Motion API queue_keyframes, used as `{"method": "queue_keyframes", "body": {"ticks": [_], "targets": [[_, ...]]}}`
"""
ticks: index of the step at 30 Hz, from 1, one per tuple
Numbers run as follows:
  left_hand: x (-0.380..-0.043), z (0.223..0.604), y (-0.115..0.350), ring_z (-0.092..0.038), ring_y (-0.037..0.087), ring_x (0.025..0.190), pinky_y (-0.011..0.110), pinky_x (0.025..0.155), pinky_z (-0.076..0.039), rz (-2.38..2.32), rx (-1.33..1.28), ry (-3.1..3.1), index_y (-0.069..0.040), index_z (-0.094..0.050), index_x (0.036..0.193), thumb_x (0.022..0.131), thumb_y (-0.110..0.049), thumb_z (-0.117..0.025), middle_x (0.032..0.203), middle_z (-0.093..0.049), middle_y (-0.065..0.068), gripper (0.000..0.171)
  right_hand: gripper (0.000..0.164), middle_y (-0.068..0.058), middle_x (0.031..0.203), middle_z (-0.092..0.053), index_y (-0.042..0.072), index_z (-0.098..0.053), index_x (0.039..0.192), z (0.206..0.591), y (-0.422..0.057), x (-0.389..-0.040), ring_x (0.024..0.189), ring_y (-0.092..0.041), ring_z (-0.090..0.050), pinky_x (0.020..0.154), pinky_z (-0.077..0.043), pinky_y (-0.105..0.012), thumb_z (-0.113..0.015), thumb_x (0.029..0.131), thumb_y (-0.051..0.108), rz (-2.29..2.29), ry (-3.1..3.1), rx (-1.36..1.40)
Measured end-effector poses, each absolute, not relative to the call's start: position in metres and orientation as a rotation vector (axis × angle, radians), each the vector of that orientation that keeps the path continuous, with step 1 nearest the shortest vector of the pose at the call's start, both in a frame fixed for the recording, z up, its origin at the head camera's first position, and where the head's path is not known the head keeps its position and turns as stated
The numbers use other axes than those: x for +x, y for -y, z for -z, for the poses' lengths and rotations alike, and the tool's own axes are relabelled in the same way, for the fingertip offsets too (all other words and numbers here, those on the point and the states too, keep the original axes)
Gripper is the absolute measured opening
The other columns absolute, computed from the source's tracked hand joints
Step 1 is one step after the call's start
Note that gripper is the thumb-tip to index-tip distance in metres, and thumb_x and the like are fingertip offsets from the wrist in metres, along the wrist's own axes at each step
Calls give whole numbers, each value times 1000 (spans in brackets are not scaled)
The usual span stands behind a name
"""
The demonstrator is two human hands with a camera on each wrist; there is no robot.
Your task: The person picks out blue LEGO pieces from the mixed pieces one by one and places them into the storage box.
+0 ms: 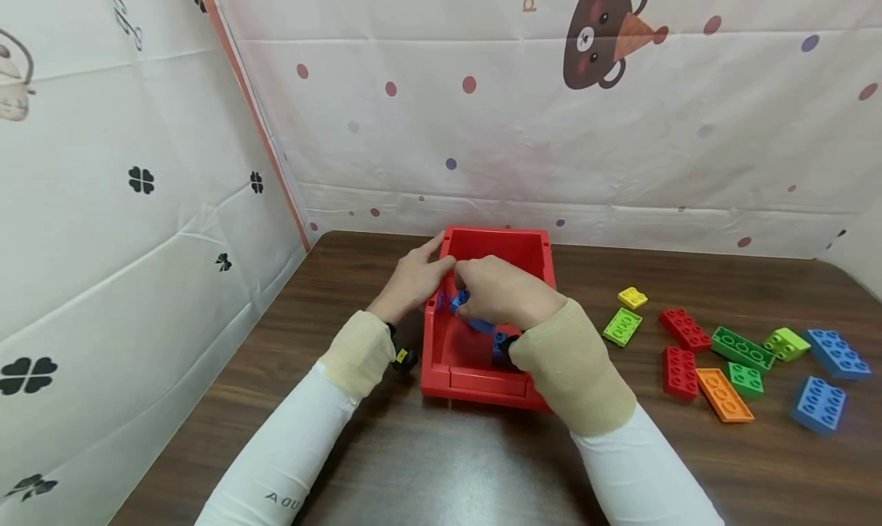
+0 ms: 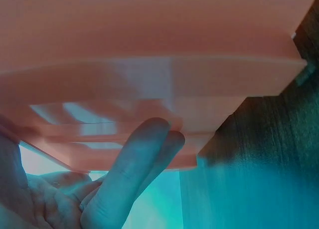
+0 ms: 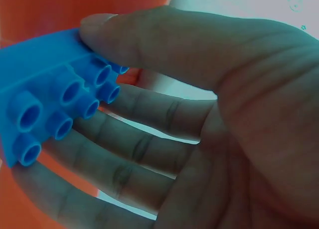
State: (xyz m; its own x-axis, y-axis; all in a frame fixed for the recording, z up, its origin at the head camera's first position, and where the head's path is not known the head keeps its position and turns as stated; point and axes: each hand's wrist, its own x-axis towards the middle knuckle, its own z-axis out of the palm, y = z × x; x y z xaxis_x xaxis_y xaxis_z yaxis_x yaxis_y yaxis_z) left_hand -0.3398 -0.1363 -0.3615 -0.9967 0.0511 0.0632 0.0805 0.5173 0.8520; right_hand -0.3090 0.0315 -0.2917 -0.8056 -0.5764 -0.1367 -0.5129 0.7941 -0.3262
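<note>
A red plastic bin (image 1: 475,382) stands on the table with both hands at it. My left hand (image 1: 416,279) grips its left wall, thumb over the rim; in the left wrist view two fingers (image 2: 132,174) lie against the outer side. My right hand (image 1: 506,290) reaches down inside the bin. It pinches a blue building brick (image 3: 40,64) between thumb and fingers, its hollow round studs facing the palm in the right wrist view. Another blue piece (image 1: 499,341) shows in the bin beside the right wrist, partly hidden.
Loose building bricks lie on the table to the right: a yellow brick (image 1: 632,297), a lime brick (image 1: 623,327), red bricks (image 1: 681,373), an orange brick (image 1: 725,395), green bricks (image 1: 743,348) and blue bricks (image 1: 818,405). A patterned white sheet (image 1: 386,143) hangs behind the table.
</note>
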Motion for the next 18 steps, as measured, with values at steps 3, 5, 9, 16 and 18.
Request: {"method": "queue_keyframes", "body": {"ticks": [3, 5, 9, 16, 18], "targets": [[-340, 361, 136, -59, 17, 53, 34, 60, -62, 1536, -112, 2713, -27, -34, 169, 106, -33, -53, 72, -59, 10, 66, 47, -7, 97, -71, 3, -69, 127, 292, -30, -310, 84, -19, -70, 85, -64, -38, -89, 86, 15, 392, -2745, -847], [-340, 361, 136, -60, 18, 55, 35, 61, -63, 1546, -107, 2713, -27, -34, 169, 106, -33, -54, 73, -59, 10, 66, 47, -7, 97, -71, 3, -69, 126, 293, -28, -310, 83, -19, -71, 84, -64, -38, -89, 86, 15, 389, -2739, -850], [-340, 360, 137, -61, 19, 56, 35, 63, -63, 1568, -104, 2712, -28, -33, 169, 105, -33, -54, 77, -60, 12, 67, 45, -7, 97, -71, 3, -68, 125, 296, -26, -310, 82, -19, -70, 83, -64, -37, -89, 86, 15, 390, -2727, -846], [-341, 359, 137, -58, 17, 55, 34, 61, -62, 1588, -115, 2703, -29, -35, 168, 104, -32, -54, 77, -58, 11, 67, 46, -7, 98, -72, 4, -69, 125, 302, -25, -313, 86, -21, -71, 85, -64, -42, -89, 85, 13, 407, -2712, -808], [-341, 358, 137, -58, 17, 55, 34, 60, -62, 1590, -117, 2705, -29, -35, 168, 103, -32, -54, 75, -57, 10, 68, 47, -7, 100, -72, 5, -69, 127, 304, -24, -314, 87, -22, -71, 87, -64, -44, -89, 85, 13, 397, -2713, -802]]}}
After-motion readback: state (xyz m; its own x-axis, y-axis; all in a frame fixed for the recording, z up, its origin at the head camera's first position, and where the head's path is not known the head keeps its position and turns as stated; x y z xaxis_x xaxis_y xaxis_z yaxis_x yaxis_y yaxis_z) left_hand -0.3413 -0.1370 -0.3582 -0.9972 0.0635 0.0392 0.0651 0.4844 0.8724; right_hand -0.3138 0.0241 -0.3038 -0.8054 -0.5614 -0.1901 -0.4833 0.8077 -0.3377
